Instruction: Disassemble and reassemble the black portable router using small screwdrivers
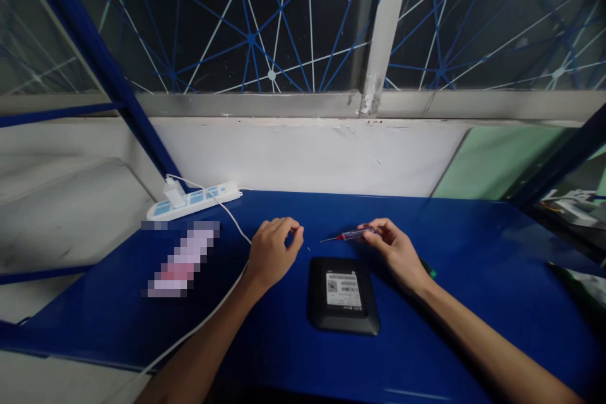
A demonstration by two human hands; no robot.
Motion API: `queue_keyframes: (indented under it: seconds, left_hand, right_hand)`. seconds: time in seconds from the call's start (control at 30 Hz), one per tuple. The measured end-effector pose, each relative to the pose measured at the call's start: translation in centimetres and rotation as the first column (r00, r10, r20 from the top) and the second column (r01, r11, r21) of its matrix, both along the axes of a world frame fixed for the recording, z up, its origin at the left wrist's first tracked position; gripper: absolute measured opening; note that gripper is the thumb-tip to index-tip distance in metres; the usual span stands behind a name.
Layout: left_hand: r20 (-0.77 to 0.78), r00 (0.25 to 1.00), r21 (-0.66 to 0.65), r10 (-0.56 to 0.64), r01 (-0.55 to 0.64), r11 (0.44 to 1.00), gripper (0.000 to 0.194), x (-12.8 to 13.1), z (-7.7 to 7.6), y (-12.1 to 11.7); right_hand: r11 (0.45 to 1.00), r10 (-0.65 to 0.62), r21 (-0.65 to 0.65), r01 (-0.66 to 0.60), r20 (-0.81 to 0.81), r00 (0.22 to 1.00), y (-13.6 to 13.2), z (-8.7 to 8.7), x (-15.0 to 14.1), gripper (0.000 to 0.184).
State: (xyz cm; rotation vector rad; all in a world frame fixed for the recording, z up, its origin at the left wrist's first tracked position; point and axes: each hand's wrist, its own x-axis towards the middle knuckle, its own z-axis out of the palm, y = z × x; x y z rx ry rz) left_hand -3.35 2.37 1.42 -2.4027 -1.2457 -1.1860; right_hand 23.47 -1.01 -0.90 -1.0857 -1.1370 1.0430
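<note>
My right hand (391,246) grips a screwdriver (351,235) with a clear and red handle. Its thin shaft points left, level above the blue table (284,360). To the left, my left hand (274,249) is closed, thumb and forefinger meeting in a pinch; anything between the tips is too small to make out. A tiny screw-like piece (308,249) shows just right of those fingertips. Below and between both hands lies a flat black box-shaped device (372,322), its white printed label (343,291) facing up.
A white power strip (199,197) with a plugged-in charger (174,192) lies back left; its white cable (208,315) runs under my left wrist. A blurred-out flat item (182,259) is on the left. Something green (428,268) shows behind my right wrist. Blue frame posts flank the table.
</note>
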Motion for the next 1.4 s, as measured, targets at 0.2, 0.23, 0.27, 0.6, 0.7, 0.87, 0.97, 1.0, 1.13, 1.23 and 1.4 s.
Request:
queue_keyframes:
  seconds: [0.2,0.23,0.27,0.6,0.7,0.87,0.97,1.0,1.13,1.23,1.4]
  left_hand:
    - [0.006,1.000,-0.033,-0.002,0.002,0.999,0.016,0.1,0.0,-0.2]
    - [0.009,1.000,-0.038,-0.004,0.004,0.999,0.016,0.1,0.0,-0.2]
    - [0.011,1.000,-0.043,-0.007,0.007,0.999,0.016,0.2,0.1,-0.2]
    - [-0.013,1.000,-0.071,-0.023,0.022,0.997,0.013,0.3,-0.1,-0.3]
    - [-0.011,1.000,-0.081,-0.016,0.015,0.997,0.012,0.3,-0.2,-0.3]
    - [-0.032,0.999,-0.099,-0.009,0.006,0.995,0.012,0.4,-0.4,-0.3]
    - [-0.046,0.999,-0.108,-0.011,0.006,0.994,0.011,0.4,-0.4,-0.3]
    - [-0.049,0.999,-0.112,-0.011,0.005,0.994,0.010,0.4,-0.5,-0.3]
    - [-0.052,0.999,-0.122,-0.008,0.002,0.993,0.009,0.3,-0.5,-0.2]
    - [-0.057,0.998,-0.132,-0.009,0.002,0.991,0.010,0.3,-0.5,-0.2]
    - [-0.072,0.997,-0.149,-0.014,0.003,0.989,0.011,0.3,-0.6,-0.1]
  right_hand:
    - [0.999,0.045,0.002,-0.045,0.051,0.998,-0.1,-0.6,-1.1,0.038]
    - [0.999,0.054,0.001,-0.054,0.056,0.997,-0.1,-0.7,-1.3,0.037]
    - [0.998,0.063,-0.001,-0.063,0.060,0.996,-0.1,-0.7,-1.4,0.036]
    - [0.995,0.100,-0.013,-0.101,-0.042,0.994,-0.3,-0.5,-1.8,0.035]
    - [0.997,0.077,-0.020,-0.081,-0.157,0.985,-0.2,-0.5,-1.6,0.035]
    - [1.000,0.009,-0.020,-0.013,-0.198,0.980,0.3,-0.7,-1.2,0.037]
    - [1.000,0.005,-0.023,-0.008,-0.126,0.992,0.5,-0.9,-1.3,0.039]
    - [1.000,0.008,-0.025,-0.010,-0.099,0.995,0.4,-1.0,-1.4,0.039]
    - [0.999,0.032,-0.023,-0.033,-0.025,0.999,0.3,-1.0,-1.8,0.039]
    - [0.997,0.073,-0.029,-0.073,-0.013,0.997,0.2,-0.9,-2.0,0.038]
    - [0.993,0.112,-0.024,-0.112,0.017,0.994,0.0,-0.7,-2.1,0.035]
